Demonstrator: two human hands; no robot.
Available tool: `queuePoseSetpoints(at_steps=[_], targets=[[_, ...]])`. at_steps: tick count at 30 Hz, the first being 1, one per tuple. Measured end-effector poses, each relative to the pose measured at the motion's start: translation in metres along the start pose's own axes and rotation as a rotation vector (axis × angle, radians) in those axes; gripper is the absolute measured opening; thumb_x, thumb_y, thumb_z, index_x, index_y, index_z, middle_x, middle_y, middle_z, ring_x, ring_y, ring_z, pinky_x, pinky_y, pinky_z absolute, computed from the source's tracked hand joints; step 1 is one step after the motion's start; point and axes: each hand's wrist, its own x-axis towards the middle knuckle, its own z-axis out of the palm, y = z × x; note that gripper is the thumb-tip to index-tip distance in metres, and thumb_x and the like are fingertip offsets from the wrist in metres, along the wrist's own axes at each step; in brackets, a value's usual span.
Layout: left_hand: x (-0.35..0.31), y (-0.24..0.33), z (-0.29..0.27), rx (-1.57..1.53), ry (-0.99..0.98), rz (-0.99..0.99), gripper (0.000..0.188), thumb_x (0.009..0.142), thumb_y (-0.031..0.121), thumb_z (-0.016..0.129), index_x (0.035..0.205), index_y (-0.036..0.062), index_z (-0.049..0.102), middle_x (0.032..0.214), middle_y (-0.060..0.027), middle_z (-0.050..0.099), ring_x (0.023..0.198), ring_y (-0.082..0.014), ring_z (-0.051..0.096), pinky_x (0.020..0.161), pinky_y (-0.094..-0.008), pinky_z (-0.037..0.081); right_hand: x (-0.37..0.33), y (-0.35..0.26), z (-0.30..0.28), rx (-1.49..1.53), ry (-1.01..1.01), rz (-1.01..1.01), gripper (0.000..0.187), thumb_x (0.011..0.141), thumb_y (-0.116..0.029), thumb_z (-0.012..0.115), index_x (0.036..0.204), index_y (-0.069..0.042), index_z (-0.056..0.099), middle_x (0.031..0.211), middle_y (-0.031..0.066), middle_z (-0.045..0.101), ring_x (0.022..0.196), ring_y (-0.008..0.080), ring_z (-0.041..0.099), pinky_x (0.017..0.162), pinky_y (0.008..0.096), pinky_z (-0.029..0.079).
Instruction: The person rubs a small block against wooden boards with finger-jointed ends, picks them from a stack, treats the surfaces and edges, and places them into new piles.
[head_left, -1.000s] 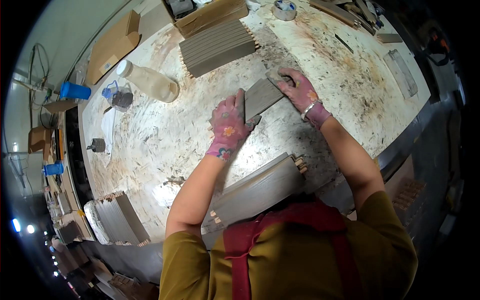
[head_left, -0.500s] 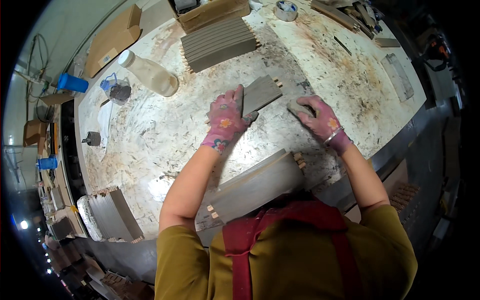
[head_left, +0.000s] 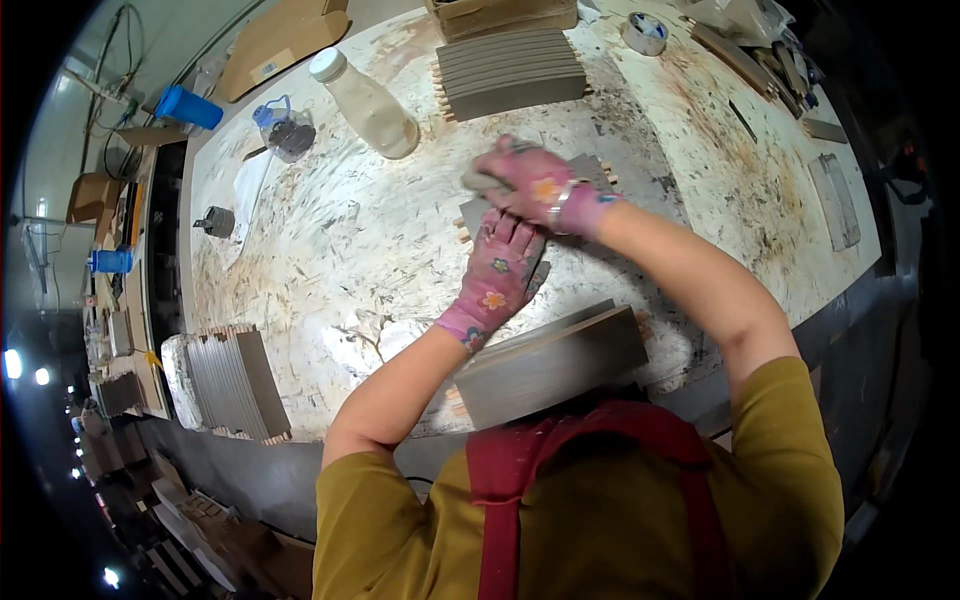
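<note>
A grey wooden board (head_left: 473,212) with pale dowel pegs at its ends lies flat on the worktable, partly hidden under my hands. My left hand (head_left: 500,268), in a pink flowered glove, rests on its near side, fingers stretched over it and thumb apart. Across the board reaches my right hand (head_left: 535,187), gloved alike with a bracelet at the wrist. It is smeared by motion, its fingers curled round something greyish that I cannot make out. Close to my body stands a stack of grey boards (head_left: 555,365), pegs showing at its ends.
Beyond my hands sits another pegged stack (head_left: 512,75); a third stack (head_left: 235,385) stands at the near left. A capped bottle (head_left: 365,105), a blue-handled jug (head_left: 285,130) and a tape roll (head_left: 644,34) are farther back. The worktable (head_left: 330,235) is stained.
My right hand has swung left from beside the board to over it, close to my left hand. My left hand has shifted toward the board's near edge. The whole view has turned somewhat.
</note>
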Motion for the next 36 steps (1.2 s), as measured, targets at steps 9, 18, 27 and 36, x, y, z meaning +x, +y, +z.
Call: queuePoseSetpoints(at_steps=[9, 18, 27, 36], targets=[[-0.003, 0.0, -0.009, 0.088, -0.058, -0.03, 0.065, 0.08, 0.028, 0.068, 0.137, 0.0022, 0.048, 0.138, -0.0146, 0.049, 0.129, -0.0337, 0.043, 0.11, -0.0511, 0.03, -0.057, 0.08, -0.023, -0.132, 0.25, -0.026, 0.034, 0.083, -0.012, 0.066, 0.116, -0.01, 0.063, 0.109, 0.0147, 0.058, 0.101, 0.0342, 0.06, 0.087, 0.0405, 0.051], [0.018, 0.014, -0.003, -0.163, -0.094, 0.033, 0.067, 0.075, 0.029, 0.072, 0.132, 0.0012, 0.051, 0.139, -0.0162, 0.047, 0.129, -0.0352, 0.042, 0.108, -0.0461, 0.036, -0.078, 0.1, -0.049, -0.081, 0.344, -0.006, 0.038, 0.086, -0.022, 0.064, 0.121, -0.006, 0.06, 0.113, 0.0159, 0.058, 0.104, 0.0333, 0.059, 0.094, 0.038, 0.047], [0.013, 0.012, 0.033, -0.087, -0.003, 0.048, 0.064, 0.074, 0.04, 0.072, 0.128, 0.0096, 0.057, 0.134, -0.0157, 0.053, 0.125, -0.0344, 0.048, 0.107, -0.0491, 0.037, -0.019, -0.006, -0.007, -0.116, 0.011, -0.439, 0.035, 0.087, -0.02, 0.066, 0.12, -0.013, 0.063, 0.117, 0.0123, 0.057, 0.105, 0.0318, 0.06, 0.091, 0.0398, 0.05], [0.013, 0.013, 0.031, -0.15, 0.019, -0.039, 0.069, 0.074, 0.044, 0.072, 0.131, 0.01, 0.055, 0.137, -0.0179, 0.048, 0.133, -0.0378, 0.039, 0.11, -0.0538, 0.031, 0.036, -0.008, -0.006, -0.317, -0.108, -0.299, 0.028, 0.09, -0.024, 0.059, 0.115, -0.012, 0.063, 0.105, 0.0172, 0.062, 0.095, 0.0322, 0.063, 0.082, 0.0391, 0.051]])
